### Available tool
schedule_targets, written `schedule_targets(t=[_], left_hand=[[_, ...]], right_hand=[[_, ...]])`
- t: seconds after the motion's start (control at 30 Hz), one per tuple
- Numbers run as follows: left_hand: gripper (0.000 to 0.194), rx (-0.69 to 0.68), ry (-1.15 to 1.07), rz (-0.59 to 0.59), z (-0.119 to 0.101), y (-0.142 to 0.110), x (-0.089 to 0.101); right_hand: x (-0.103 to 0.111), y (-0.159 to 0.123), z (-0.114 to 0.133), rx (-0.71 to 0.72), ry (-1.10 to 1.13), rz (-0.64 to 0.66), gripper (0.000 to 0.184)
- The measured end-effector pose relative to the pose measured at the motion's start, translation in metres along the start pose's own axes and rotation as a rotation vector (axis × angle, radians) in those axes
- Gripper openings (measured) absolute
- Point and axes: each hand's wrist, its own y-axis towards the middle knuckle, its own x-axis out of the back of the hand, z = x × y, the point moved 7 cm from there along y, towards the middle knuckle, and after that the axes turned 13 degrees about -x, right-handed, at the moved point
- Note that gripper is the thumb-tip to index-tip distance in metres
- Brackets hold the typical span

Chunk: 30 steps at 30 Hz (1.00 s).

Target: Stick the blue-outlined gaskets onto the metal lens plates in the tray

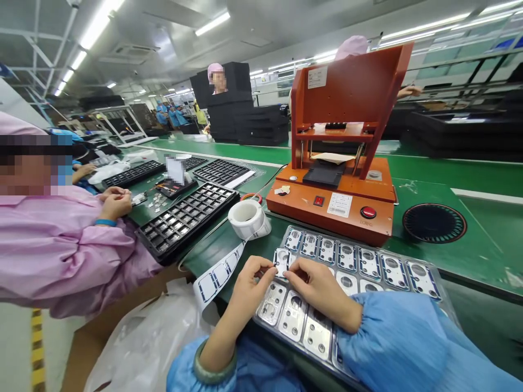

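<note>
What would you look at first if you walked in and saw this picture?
The big orange press machine grabs your eye first, straight ahead on the green workbench, with a round red button on its front. Right below it, the person's left hand and right hand meet over a see-through tray of shiny metal plates. Beside them sits a roll of white-and-blue labels.

**Left hand** (251,286) and **right hand** (321,288) pinch a small metal plate (281,260) bearing blue-bordered white film, directly over a clear plastic tray (327,235). Film-covered plates (347,257) occupy the tray's far rows; bare metal plates (292,316) with round recesses lie in the near rows.
</note>
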Motion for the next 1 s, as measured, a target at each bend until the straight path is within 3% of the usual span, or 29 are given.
schedule_targets(t=[0.17, 0.43, 0.53, 0.6, 0.67, 0.77, 0.87, 1.0], left_hand=[[0.016, 0.049, -0.182, -0.102, -0.009, -0.014, 0.003], [0.015, 0.046, -0.203, -0.250, -0.018, -0.027, 0.000], [0.015, 0.036, -0.193, -0.283, -0.022, -0.028, 0.001], [0.014, 0.031, -0.193, -0.310, -0.025, -0.029, 0.004], [0.014, 0.026, -0.186, -0.332, -0.029, -0.029, 0.006], [0.013, 0.005, -0.155, -0.334, -0.033, -0.030, 0.007], [0.013, -0.016, -0.129, -0.319, -0.033, -0.032, 0.005], [0.012, -0.080, -0.079, -0.352, -0.035, -0.036, 0.003]], right_hand=[[0.016, -0.012, 0.018, 0.235, 0.103, -0.135, 0.017], [0.026, -0.027, 0.032, 0.565, -0.234, -0.305, 0.029], [0.035, -0.031, 0.034, 0.582, -0.265, -0.422, 0.028], [0.043, -0.028, 0.028, 0.467, -0.155, -0.453, 0.029], [0.044, -0.019, 0.016, 0.277, 0.023, -0.360, 0.031], [0.027, -0.011, 0.007, 0.083, 0.263, -0.058, 0.032], [0.010, -0.011, 0.009, 0.022, 0.397, 0.147, 0.035], [-0.002, -0.014, 0.010, -0.010, 0.518, 0.259, 0.038]])
